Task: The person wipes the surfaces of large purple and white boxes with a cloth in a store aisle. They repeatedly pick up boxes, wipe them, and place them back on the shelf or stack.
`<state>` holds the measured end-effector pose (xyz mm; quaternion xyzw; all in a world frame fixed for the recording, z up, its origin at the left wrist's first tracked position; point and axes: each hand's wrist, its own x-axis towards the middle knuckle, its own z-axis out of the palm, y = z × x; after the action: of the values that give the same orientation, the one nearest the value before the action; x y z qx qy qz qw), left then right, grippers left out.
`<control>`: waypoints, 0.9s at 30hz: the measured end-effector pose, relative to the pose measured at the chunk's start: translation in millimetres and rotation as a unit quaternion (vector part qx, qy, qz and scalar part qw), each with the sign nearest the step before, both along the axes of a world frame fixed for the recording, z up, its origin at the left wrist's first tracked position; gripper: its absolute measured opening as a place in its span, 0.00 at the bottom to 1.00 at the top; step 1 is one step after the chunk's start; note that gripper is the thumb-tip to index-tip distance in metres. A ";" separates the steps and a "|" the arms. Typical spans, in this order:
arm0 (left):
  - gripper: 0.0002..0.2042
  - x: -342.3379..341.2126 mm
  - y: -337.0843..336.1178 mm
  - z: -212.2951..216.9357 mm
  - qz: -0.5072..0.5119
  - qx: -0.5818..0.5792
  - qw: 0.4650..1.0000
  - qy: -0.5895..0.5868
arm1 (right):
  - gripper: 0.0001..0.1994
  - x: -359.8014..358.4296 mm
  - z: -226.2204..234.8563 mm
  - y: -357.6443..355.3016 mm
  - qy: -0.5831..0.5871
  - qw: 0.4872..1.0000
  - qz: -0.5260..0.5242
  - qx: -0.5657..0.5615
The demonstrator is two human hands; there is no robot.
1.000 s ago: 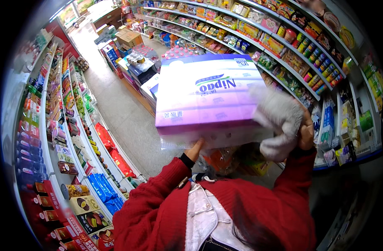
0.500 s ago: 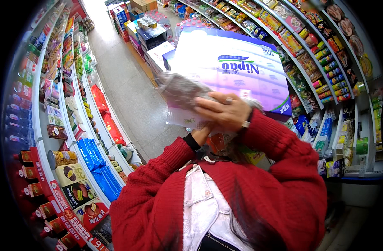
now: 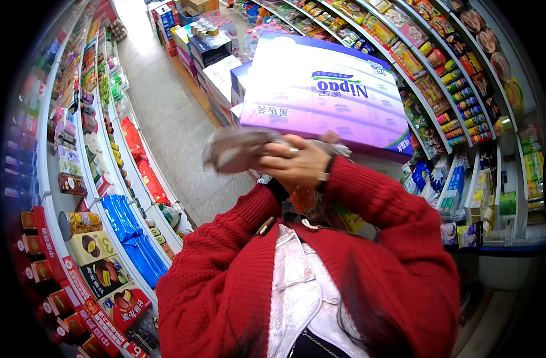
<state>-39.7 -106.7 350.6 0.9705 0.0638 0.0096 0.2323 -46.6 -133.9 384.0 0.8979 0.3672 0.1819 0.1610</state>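
Nearest the camera: red knitted sleeves (image 3: 398,238) over a white garment. Right hand (image 3: 299,161): raised, fingers spread flat over a grey cloth (image 3: 237,149), pressing it against the underside of the purple-and-white tissue multipack (image 3: 326,95). Left hand: hidden beneath the pack; grip cannot be determined. The pack sits above both hands. Beyond: tiled aisle floor (image 3: 165,113) between stocked shelves (image 3: 88,149).

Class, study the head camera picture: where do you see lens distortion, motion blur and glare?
Head view: shelf rows bow toward a black rim; the grey cloth beside the right hand smears with motion; the purple-and-white pack gleams on top; lighting is even.
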 end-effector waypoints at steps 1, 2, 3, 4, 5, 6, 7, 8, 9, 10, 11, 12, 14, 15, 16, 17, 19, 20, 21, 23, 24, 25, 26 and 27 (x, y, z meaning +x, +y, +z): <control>0.20 -1.0 -6.4 6.3 0.084 0.007 0.996 0.028 | 0.14 12.1 -15.7 10.1 -0.010 1.000 -0.005 -0.027; 0.21 3.8 3.4 -5.4 -0.015 -0.103 0.993 0.054 | 0.15 23.1 -29.5 15.9 0.031 0.999 -0.013 0.008; 0.21 10.9 21.5 -23.1 -0.110 -0.209 0.968 0.079 | 0.16 23.6 -21.6 21.1 0.068 0.997 -0.022 0.028; 0.21 15.4 42.2 -42.3 -0.205 -0.313 0.921 0.103 | 0.16 23.5 -13.1 25.9 0.104 0.993 -0.034 0.049; 0.22 17.9 64.7 -62.0 -0.291 -0.413 0.854 0.124 | 0.16 10.9 13.2 23.0 0.139 0.988 -0.047 0.051; 0.22 15.4 77.1 -76.0 -0.384 -0.506 0.759 0.146 | 0.16 -3.5 22.4 1.9 0.053 0.995 0.012 0.078; 0.22 17.1 87.3 -83.9 -0.463 -0.582 0.649 0.160 | 0.14 -19.9 22.4 -17.2 0.046 0.995 -0.012 0.084; 0.22 20.5 90.4 -85.7 -0.478 -0.557 0.661 0.155 | 0.12 -41.5 22.5 -33.5 0.034 0.991 -0.053 0.120; 0.21 24.6 94.2 -87.7 -0.493 -0.530 0.674 0.149 | 0.12 -64.5 19.7 -55.2 0.008 0.991 -0.087 0.105; 0.21 27.8 91.7 -90.1 -0.496 -0.512 0.680 0.170 | 0.12 -89.1 16.7 -77.6 -0.019 0.988 -0.125 0.089; 0.21 31.7 89.9 -90.8 -0.500 -0.491 0.687 0.191 | 0.10 -110.3 14.8 -94.4 -0.046 0.982 -0.160 0.091; 0.20 35.3 90.8 -80.3 -0.501 -0.468 0.696 0.213 | 0.09 -133.3 10.2 -111.9 -0.073 0.973 -0.196 0.094; 0.20 30.7 88.5 -89.0 -0.520 -0.433 0.725 0.129 | 0.03 -198.6 -15.2 -171.2 0.002 0.930 -0.359 0.077; 0.21 34.2 81.5 -111.5 -0.512 -0.476 0.688 0.194 | 0.04 -222.8 -26.7 -192.8 0.056 0.840 -0.539 0.022; 0.23 35.8 70.4 -134.2 -0.501 -0.516 0.644 0.262 | 0.09 -257.4 -44.6 -226.1 0.039 0.740 -0.654 0.152; 0.23 28.9 58.9 -160.6 -0.510 -0.509 0.650 0.242 | 0.14 -312.5 -60.1 -273.3 -0.040 0.749 -0.592 0.297; 0.24 22.1 57.6 -156.2 -0.526 -0.486 0.661 0.224 | 0.15 -349.2 -47.2 -282.9 -0.138 0.569 -0.649 0.486; 0.24 19.6 58.6 -111.6 -0.544 -0.475 0.650 0.234 | 0.14 -359.0 -33.2 -288.5 -0.204 0.486 -0.606 0.595; 0.24 18.8 72.0 -87.2 -0.504 -0.479 0.655 0.295 | 0.15 -307.6 -9.0 -270.6 -0.227 0.426 -0.424 0.766; 0.24 10.4 82.7 -67.4 -0.458 -0.486 0.648 0.366 | 0.12 -210.4 75.7 -193.4 -0.197 0.546 -0.364 0.728; 0.24 4.9 80.8 -64.1 -0.457 -0.481 0.643 0.382 | 0.12 -178.8 94.2 -166.9 -0.151 0.613 -0.342 0.696; 0.24 2.7 78.3 -66.7 -0.484 -0.463 0.654 0.351 | 0.14 -146.8 112.8 -141.9 -0.085 0.751 -0.300 0.582; 0.24 1.0 74.4 -72.7 -0.484 -0.459 0.652 0.360 | 0.17 -111.4 114.8 -115.4 -0.040 0.802 -0.254 0.540; 0.24 -0.4 70.7 -78.5 -0.483 -0.454 0.651 0.369 | 0.18 -77.3 108.2 -98.6 0.007 0.871 -0.211 0.443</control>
<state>-40.1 -36.0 272.1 0.5609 -0.3373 -0.4931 0.5731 -123.9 -232.5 492.2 0.9325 0.0511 0.2806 -0.2214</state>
